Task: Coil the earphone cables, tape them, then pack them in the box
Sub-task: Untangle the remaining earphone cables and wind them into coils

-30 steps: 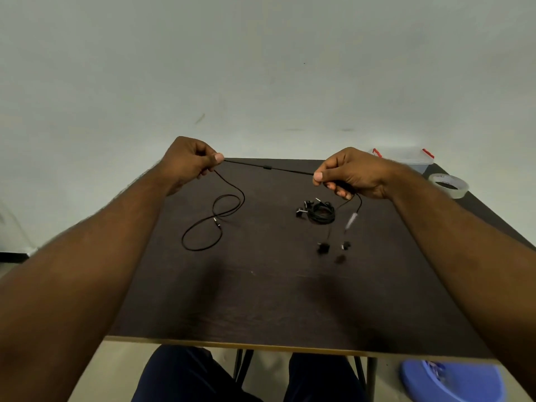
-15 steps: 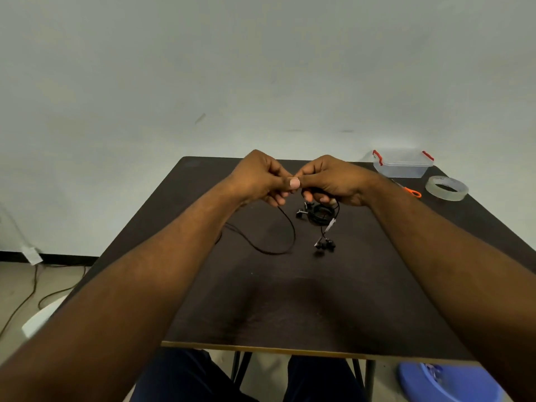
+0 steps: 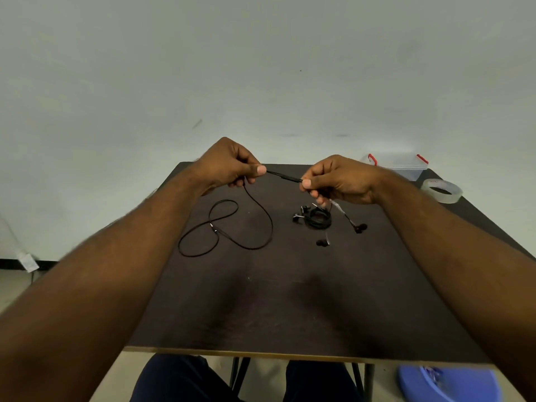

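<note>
— Table [image 3: 290,309] first: dark wood top, seen from above, a person's two forearms reaching over its near edge. What sits on it?

— Largest item, far right corner: clear plastic box [image 3: 403,169] with red clasps, lid on. Just nearer, at the right edge, a roll of clear tape [image 3: 441,190] lying flat.

— Hands?

— Left hand [image 3: 229,165] is raised above the far half of the table, fingers curled in, thumb pressed against the forefinger, pinching the black earphone cable [image 3: 266,219]. Right hand [image 3: 339,179] is level with it and near, also closed, thumb and forefinger nipping the same cable. Between the two pinches a short straight length is drawn taut, with a slim inline remote [image 3: 288,177] on it.

— And the rest of that cable?

— From the left hand it drops to the tabletop and trails left in a loose figure-of-eight loop. From under the right hand two thin leads hang down to the earbuds [image 3: 360,227], one resting right of centre, the other a little nearer the camera.

— Anything already done?

— One coiled earphone bundle [image 3: 317,219] lies on the table just below the right hand, between the loose loop and the earbuds. Cannot tell whether it is taped.

— Off the table?

— Blue object [image 3: 446,382] on the floor, lower right; blurred.
</note>
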Available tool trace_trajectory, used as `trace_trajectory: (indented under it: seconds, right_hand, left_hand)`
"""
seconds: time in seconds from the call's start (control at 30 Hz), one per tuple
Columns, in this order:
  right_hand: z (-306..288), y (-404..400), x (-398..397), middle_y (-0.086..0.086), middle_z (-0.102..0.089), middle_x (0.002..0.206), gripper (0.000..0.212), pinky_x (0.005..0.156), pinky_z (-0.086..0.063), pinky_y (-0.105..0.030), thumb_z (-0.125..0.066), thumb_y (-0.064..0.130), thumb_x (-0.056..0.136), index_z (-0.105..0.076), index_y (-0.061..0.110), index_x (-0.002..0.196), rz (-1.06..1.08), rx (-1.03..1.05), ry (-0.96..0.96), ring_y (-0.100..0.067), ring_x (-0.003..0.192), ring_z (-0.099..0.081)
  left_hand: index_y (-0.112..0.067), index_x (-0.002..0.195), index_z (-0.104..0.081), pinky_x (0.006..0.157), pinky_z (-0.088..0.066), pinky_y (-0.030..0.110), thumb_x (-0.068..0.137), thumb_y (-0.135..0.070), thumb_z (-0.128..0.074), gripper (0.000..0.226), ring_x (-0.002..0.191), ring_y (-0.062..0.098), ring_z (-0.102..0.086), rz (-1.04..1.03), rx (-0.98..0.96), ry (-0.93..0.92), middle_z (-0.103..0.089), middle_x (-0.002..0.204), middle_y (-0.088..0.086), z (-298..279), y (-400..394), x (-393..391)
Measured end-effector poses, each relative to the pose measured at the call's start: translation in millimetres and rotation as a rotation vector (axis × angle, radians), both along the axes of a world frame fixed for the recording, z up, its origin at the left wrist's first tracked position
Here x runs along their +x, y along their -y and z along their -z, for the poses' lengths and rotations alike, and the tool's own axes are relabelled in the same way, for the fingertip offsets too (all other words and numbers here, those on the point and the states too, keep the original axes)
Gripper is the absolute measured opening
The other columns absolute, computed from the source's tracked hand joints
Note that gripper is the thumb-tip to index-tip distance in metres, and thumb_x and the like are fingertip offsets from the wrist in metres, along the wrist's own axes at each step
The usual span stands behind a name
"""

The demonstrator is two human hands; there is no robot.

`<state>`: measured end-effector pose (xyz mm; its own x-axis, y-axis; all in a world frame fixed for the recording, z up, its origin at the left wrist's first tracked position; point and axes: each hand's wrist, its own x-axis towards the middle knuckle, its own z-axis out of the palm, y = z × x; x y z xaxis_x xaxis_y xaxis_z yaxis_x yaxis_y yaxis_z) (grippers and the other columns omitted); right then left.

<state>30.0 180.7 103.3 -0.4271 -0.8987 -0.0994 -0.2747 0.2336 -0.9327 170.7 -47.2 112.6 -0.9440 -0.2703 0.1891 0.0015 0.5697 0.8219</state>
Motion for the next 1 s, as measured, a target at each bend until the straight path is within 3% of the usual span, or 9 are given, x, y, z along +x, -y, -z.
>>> trace_trajectory:
  seconds: [0.13,0.27,0.4,0.47,0.6,0.7,0.8,0.93,1.0]
  right_hand:
    - [2,-1,-3,-0.007,-0.063,0.071,0.015,0.079,-0.056,-0.033,-0.062,0.011,0.089,-0.071,0.012,0.077,-0.042,-0.051,0.005,-0.020,0.073,-0.064]
    - [10,-2,-6,-0.003,-0.069,0.076,0.009,0.078,-0.054,-0.029,-0.066,0.009,0.087,-0.073,0.012,0.082,0.008,-0.075,-0.097,-0.015,0.076,-0.066]
    - [14,1,-9,0.012,-0.068,0.114,0.004,0.097,-0.042,-0.026,-0.074,0.020,0.082,-0.076,0.022,0.078,0.030,-0.026,-0.345,-0.001,0.109,-0.060]
    - [15,-2,-13,0.011,-0.064,0.123,0.006,0.100,-0.039,-0.026,-0.073,0.021,0.082,-0.074,0.016,0.082,0.054,-0.030,-0.383,0.001,0.116,-0.056]
    - [23,-12,-12,-0.006,-0.074,0.092,0.019,0.085,-0.053,-0.026,-0.069,0.021,0.085,-0.069,0.003,0.093,0.001,-0.162,-0.103,-0.017,0.092,-0.069]
    - [30,-13,-8,-0.005,-0.062,0.071,0.017,0.065,-0.058,-0.034,-0.070,0.019,0.083,-0.071,0.005,0.092,0.046,-0.180,0.122,-0.014,0.060,-0.059]
    - [35,-10,-7,0.002,-0.055,0.064,0.015,0.045,-0.044,-0.024,-0.060,0.022,0.094,-0.071,0.014,0.087,0.159,-0.061,-0.320,-0.006,0.048,-0.047]
    - [41,-6,-11,0.002,-0.054,0.074,0.024,0.058,-0.041,-0.033,-0.040,0.030,0.100,-0.048,0.017,0.082,0.247,0.176,-1.180,-0.024,0.069,-0.055]
    - [46,-9,-18,-0.001,-0.056,0.079,0.024,0.060,-0.042,-0.035,-0.035,0.030,0.101,-0.045,0.016,0.085,0.285,0.213,-1.321,-0.026,0.068,-0.054]
  left_hand:
    - [-0.022,0.067,-0.074,0.073,-0.043,0.015,0.078,-0.028,-0.079,0.013,0.080,0.001,-0.068,-0.018,-0.078,-0.055,-0.074,0.073,0.001,-1,0,-2]
    - [-0.021,0.072,-0.076,0.075,-0.047,0.018,0.079,-0.030,-0.078,0.011,0.080,0.003,-0.068,-0.027,-0.145,-0.097,-0.074,0.070,-0.005,-4,1,-3]
    - [-0.020,0.075,-0.077,0.075,-0.047,0.019,0.080,-0.030,-0.077,0.011,0.079,0.000,-0.067,-0.033,-0.197,-0.109,-0.073,0.070,-0.007,-6,3,-6]
    - [-0.018,0.073,-0.076,0.078,-0.049,0.021,0.080,-0.030,-0.076,0.014,0.081,0.000,-0.067,-0.065,-0.199,-0.139,-0.074,0.072,-0.008,-4,7,-6]
    - [-0.022,0.063,-0.072,0.076,-0.049,0.021,0.081,-0.030,-0.076,0.020,0.084,0.006,-0.068,-0.124,-0.132,-0.194,-0.075,0.077,-0.001,1,16,-6]
    - [-0.022,0.064,-0.072,0.075,-0.050,0.024,0.082,-0.030,-0.075,0.020,0.080,0.010,-0.068,-0.161,-0.100,-0.211,-0.074,0.075,0.002,8,20,-6]
    - [-0.014,0.072,-0.072,0.064,-0.049,0.026,0.084,-0.029,-0.073,0.019,0.057,0.003,-0.058,-0.179,-0.100,-0.202,-0.070,0.068,0.001,16,20,-8]
    - [-0.006,0.080,-0.069,0.051,-0.045,0.016,0.088,-0.026,-0.069,0.022,0.050,0.005,-0.052,-0.113,-0.088,-0.169,-0.063,0.066,0.004,32,13,-14]
    - [-0.010,0.079,-0.070,0.054,-0.042,0.011,0.087,-0.028,-0.069,0.020,0.057,0.004,-0.052,-0.073,-0.190,-0.140,-0.065,0.068,0.002,38,13,-15]
